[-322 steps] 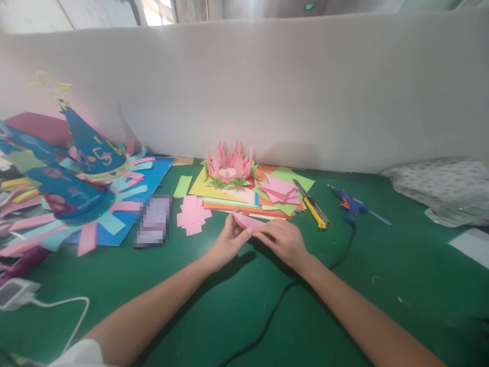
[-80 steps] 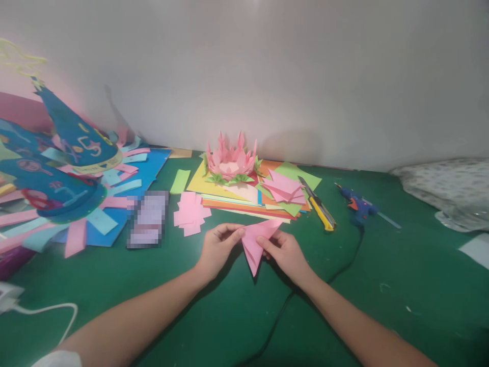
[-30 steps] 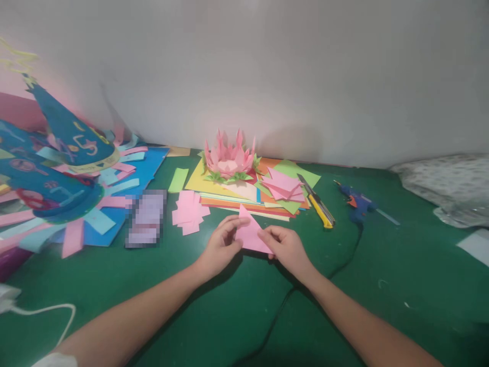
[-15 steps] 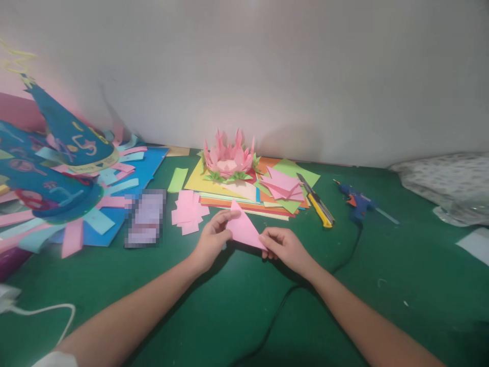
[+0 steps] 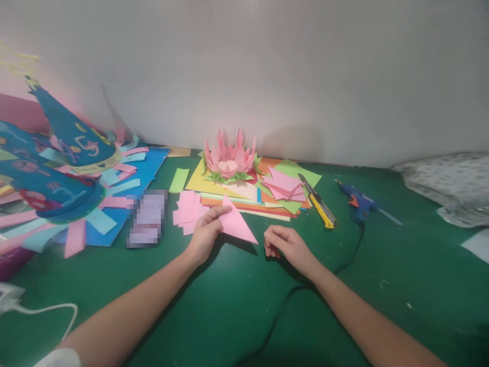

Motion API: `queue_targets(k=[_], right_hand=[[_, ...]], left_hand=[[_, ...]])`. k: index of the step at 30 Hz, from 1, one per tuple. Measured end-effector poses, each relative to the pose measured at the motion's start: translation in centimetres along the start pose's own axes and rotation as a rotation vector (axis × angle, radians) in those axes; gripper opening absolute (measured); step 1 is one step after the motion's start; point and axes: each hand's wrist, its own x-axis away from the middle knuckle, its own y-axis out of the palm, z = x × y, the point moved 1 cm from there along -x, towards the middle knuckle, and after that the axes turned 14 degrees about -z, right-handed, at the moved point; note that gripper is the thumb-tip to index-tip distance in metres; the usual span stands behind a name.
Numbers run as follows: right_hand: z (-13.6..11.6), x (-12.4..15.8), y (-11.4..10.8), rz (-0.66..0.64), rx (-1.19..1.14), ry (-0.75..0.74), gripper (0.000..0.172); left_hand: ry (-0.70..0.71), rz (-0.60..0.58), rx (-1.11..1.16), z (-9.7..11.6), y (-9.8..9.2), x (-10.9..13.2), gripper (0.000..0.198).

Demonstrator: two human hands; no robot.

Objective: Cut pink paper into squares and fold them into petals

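Note:
Pinched in my left hand is a folded pink paper triangle, its long point toward the right. My right hand is off the paper, just beyond that point, with curled fingers and nothing visible in them. Behind the triangle, a pink paper lotus with green leaves stands on a stack of coloured paper. Small pink paper pieces lie left of my left hand, partly covered by it. More pink sheets rest on the stack's right side.
A yellow utility knife and a blue glue gun lie on the right, the gun's black cord running forward. Leftward are a blurred-out phone, a green paper strip, decorated blue paper cones and a white cable.
My right hand has let go of the triangle's right corner and sits apart from it. My left hand has moved slightly left with the paper.

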Motion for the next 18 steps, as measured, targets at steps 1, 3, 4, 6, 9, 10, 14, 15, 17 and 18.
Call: queue_targets(k=[1, 3, 4, 6, 9, 10, 14, 15, 17, 18], right_hand=[[0.0, 0.0, 0.0, 0.019, -0.014, -0.004, 0.041], [-0.2, -0.1, 0.2, 0.030, -0.033, -0.020, 0.039], [-0.2, -0.1, 0.3, 0.024, -0.036, -0.027, 0.038], [-0.3, -0.2, 0.5, 0.013, -0.008, -0.034, 0.036], [-0.2, -0.2, 0.5, 0.019, 0.082, -0.030, 0.034], [-0.2, -0.2, 0.4, 0.023, 0.099, -0.029, 0.035], [-0.1, -0.3, 0.4, 0.037, 0.087, -0.033, 0.036], [0.0, -0.3, 0.4, 0.042, 0.085, -0.038, 0.037], [-0.1, -0.3, 0.5, 0.044, 0.080, -0.046, 0.037], [-0.1, -0.3, 0.6, 0.041, 0.076, -0.047, 0.036]], left_hand=[[-0.008, -0.058, -0.040, 0.0, 0.2, 0.2, 0.046], [-0.020, -0.189, -0.143, 0.0, 1.0, 0.7, 0.042], [-0.022, -0.246, -0.183, 0.0, 1.3, 1.0, 0.041], [-0.022, -0.321, -0.249, 0.0, 2.0, 1.5, 0.037], [0.006, -0.372, -0.350, 0.0, 2.3, 1.9, 0.031], [0.013, -0.379, -0.379, 0.0, 2.3, 1.9, 0.030], [0.022, -0.376, -0.521, 0.0, 2.5, 2.1, 0.027], [0.026, -0.367, -0.563, -0.1, 2.6, 2.2, 0.025], [0.053, -0.342, -0.624, -0.3, 2.8, 2.3, 0.018], [0.069, -0.329, -0.636, -0.4, 2.9, 2.3, 0.015]])
